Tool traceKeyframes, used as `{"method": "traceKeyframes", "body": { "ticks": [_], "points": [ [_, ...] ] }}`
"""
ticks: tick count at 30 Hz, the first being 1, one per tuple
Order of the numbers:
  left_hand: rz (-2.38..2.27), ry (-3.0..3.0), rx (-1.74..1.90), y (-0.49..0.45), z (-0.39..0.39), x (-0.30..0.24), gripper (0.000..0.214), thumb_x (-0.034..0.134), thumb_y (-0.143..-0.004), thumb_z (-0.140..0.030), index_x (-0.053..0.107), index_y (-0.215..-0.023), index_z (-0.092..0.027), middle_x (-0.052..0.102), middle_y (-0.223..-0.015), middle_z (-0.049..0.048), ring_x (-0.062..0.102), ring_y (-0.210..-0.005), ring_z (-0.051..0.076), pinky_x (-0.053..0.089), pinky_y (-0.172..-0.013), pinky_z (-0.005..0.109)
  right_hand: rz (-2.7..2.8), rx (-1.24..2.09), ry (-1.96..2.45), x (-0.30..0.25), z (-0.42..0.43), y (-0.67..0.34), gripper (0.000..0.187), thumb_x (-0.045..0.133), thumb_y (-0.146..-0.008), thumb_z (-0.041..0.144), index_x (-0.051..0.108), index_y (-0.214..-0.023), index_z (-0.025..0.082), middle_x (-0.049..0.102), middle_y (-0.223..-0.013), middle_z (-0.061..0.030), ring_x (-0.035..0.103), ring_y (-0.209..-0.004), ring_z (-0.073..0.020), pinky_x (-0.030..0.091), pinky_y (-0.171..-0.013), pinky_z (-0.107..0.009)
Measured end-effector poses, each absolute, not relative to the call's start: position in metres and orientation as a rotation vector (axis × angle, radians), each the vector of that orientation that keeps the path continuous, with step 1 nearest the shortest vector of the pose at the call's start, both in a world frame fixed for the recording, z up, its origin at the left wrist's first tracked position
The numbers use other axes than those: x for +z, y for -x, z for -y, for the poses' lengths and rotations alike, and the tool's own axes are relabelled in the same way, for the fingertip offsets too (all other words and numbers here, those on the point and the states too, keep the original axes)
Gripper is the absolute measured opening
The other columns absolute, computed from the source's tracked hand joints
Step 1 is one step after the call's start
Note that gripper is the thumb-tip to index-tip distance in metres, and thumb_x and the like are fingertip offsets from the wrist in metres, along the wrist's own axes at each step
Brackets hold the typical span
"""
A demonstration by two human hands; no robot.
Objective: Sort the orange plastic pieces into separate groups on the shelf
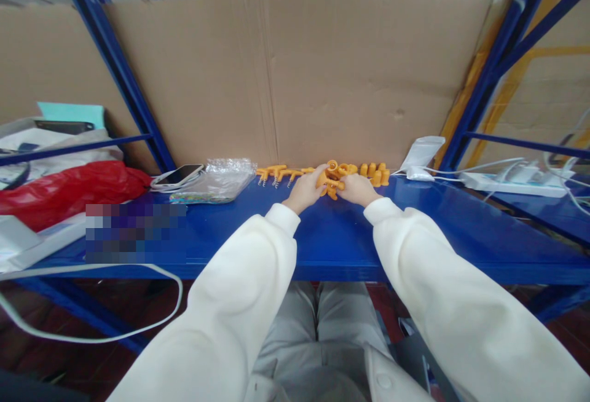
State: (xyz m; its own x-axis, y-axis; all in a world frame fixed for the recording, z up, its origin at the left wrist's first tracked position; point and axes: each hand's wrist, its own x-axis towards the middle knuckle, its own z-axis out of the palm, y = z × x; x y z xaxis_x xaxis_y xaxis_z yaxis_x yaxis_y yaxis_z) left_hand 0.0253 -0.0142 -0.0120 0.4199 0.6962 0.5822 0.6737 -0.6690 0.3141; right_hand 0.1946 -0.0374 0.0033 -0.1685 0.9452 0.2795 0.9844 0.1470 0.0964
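My left hand (305,190) and my right hand (357,189) come together near the back of the blue shelf. Both have their fingers closed around an orange plastic part (332,188) between them; its exact kind I cannot make out. Behind the hands, more orange ring-shaped pieces (332,166) lie close together. Left of my left hand is a row of orange branched pieces (276,172) with small metal coils hanging at their front. Several orange cylindrical caps (372,169) stand just beyond my right hand.
A clear plastic packet (225,179) and a phone (185,173) with a white cable lie to the left, beside a red plastic bag (78,190). To the right are a white pouch (421,153) and a power strip (516,184). Cardboard (345,76) walls the back, between blue posts (124,82).
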Motion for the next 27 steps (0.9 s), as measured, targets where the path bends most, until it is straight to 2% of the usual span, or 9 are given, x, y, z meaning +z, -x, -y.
{"method": "traceKeyframes", "body": {
  "ticks": [7,11,18,24,27],
  "points": [
    [-1.289,-2.581,1.195,-0.0275,0.0155,-0.0130,0.065,0.061,-0.086,-0.008,0.049,-0.149,-0.020,0.073,-0.124,0.0106,0.070,-0.112,0.025,0.052,-0.102,0.036,2.173,-0.387,1.965,0.0091,0.0418,-0.1912,0.039,0.044,-0.097,0.027,0.074,-0.118,0.014,0.074,-0.112,-0.0201,0.070,-0.111,-0.0310,0.053,-0.091,-0.037],
    [-1.263,-2.578,1.247,-0.0269,0.0150,-0.0112,0.061,0.060,-0.090,-0.012,0.049,-0.149,-0.020,0.074,-0.122,0.0103,0.070,-0.110,0.023,0.052,-0.100,0.034,2.148,-0.362,1.960,0.0106,0.0429,-0.1909,0.040,0.044,-0.097,0.028,0.073,-0.120,0.014,0.074,-0.113,-0.0190,0.071,-0.111,-0.0301,0.053,-0.091,-0.036],
    [-1.275,-2.551,1.268,-0.0282,0.0129,-0.0115,0.061,0.063,-0.087,-0.010,0.052,-0.147,-0.018,0.069,-0.134,0.0128,0.069,-0.116,0.022,0.050,-0.105,0.034,2.152,-0.422,1.964,0.0089,0.0413,-0.1913,0.040,0.043,-0.098,0.028,0.073,-0.119,0.013,0.075,-0.112,-0.0201,0.071,-0.110,-0.0311,0.053,-0.090,-0.038],
    [-1.305,-2.414,1.278,-0.0296,0.0109,-0.0108,0.059,0.067,-0.083,-0.009,0.057,-0.141,-0.019,0.074,-0.123,0.0096,0.071,-0.112,0.021,0.052,-0.103,0.035,2.188,-0.503,1.948,0.0085,0.0434,-0.1898,0.040,0.044,-0.096,0.025,0.072,-0.121,0.011,0.074,-0.114,-0.0233,0.070,-0.112,-0.0321,0.051,-0.089,-0.038],
    [-1.309,-2.292,1.231,-0.0306,0.0119,-0.0098,0.058,0.066,-0.082,-0.008,0.058,-0.139,-0.016,0.076,-0.114,0.0116,0.075,-0.100,0.023,0.059,-0.093,0.035,2.209,-0.547,1.925,0.0087,0.0449,-0.1871,0.039,0.042,-0.096,0.021,0.072,-0.119,0.008,0.074,-0.111,-0.0255,0.070,-0.110,-0.0331,0.050,-0.088,-0.039]
  ]
}}
